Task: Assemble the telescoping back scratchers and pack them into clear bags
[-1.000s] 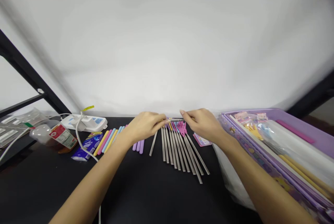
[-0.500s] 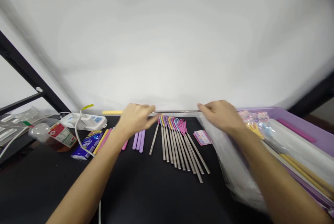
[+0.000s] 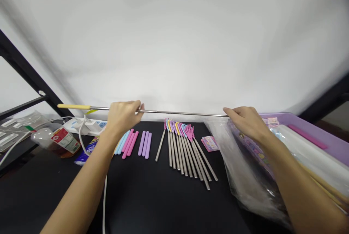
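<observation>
Apparently level, both hands apart: left (image 3: 125,115), right (image 3: 244,119), gripping rod (image 3: 180,113).

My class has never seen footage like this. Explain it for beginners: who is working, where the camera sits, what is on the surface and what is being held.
No machine here: these are a person's bare hands. Every picture comes from one camera worn on the head, looking forward and down. The left hand grips a thin metal rod with a yellow handle; the right hand pinches its other end. On the black surface lie a fan of metal sticks with colourful tips, purple, pink and blue tubes, small cards and a bottle. At right is a purple box.
</observation>
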